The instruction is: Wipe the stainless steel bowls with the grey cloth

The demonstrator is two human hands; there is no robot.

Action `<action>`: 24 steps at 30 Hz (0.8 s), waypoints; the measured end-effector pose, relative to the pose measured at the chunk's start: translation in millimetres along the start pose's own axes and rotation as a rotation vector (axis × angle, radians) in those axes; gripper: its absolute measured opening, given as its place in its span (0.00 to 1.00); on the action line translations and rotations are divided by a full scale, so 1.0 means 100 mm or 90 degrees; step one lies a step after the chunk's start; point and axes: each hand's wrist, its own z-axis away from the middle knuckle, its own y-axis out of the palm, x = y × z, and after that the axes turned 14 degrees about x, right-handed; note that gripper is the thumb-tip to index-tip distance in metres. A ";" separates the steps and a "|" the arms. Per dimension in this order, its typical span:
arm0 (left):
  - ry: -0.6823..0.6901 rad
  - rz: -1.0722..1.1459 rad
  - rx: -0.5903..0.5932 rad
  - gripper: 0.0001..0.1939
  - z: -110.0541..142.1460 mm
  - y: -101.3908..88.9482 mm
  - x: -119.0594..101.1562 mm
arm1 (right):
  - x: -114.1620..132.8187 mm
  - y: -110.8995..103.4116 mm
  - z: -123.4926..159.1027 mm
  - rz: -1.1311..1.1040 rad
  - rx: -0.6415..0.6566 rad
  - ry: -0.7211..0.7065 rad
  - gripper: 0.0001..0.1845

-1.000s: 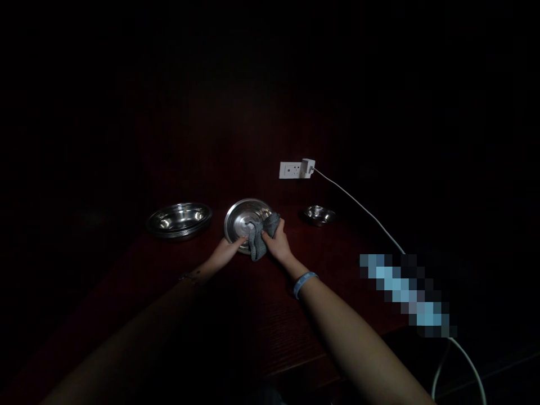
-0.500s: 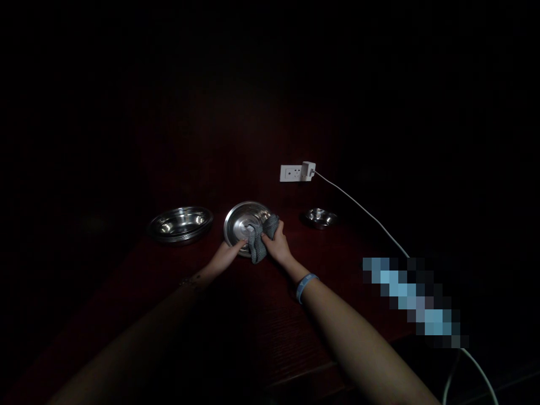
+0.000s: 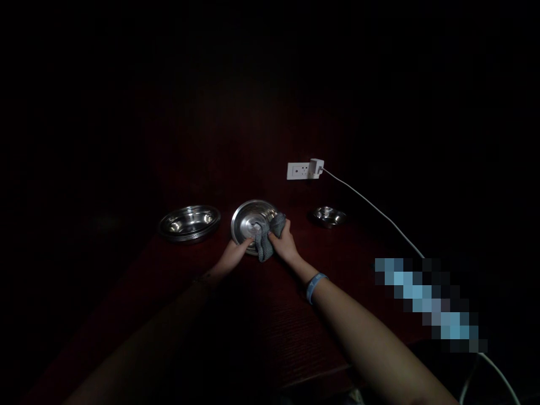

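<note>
A shiny steel bowl (image 3: 243,220) is tilted so that its inside faces me. My left hand (image 3: 233,254) grips its lower left rim, thumb over the edge and the other fingers hidden behind. A grey cloth (image 3: 264,247) is bunched in my right hand (image 3: 285,244), which is closed around it at the bowl's right side. Part of the cloth lies against the inside of the bowl and part hangs below the rim. The fingers of my right hand are partly covered by the cloth.
Stacked steel bowls (image 3: 189,224) stand left on the dark red table (image 3: 291,337); a smaller steel bowl (image 3: 329,216) is at the right. A charger (image 3: 316,167) sits in the wall socket (image 3: 298,171), its white cable (image 3: 375,209) running to a pixelated patch at the right.
The whole view has shifted, so everything appears a little further right. Both hands keep their hold on the bowl and the cloth, with hardly any movement between them.
</note>
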 end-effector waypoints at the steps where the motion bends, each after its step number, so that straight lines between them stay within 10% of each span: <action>1: -0.004 0.005 -0.002 0.20 0.00 0.00 -0.01 | 0.00 0.00 0.00 0.000 0.000 0.002 0.25; 24: -0.020 -0.002 -0.015 0.21 -0.01 -0.01 0.03 | -0.01 0.02 0.02 -0.026 -0.007 0.001 0.23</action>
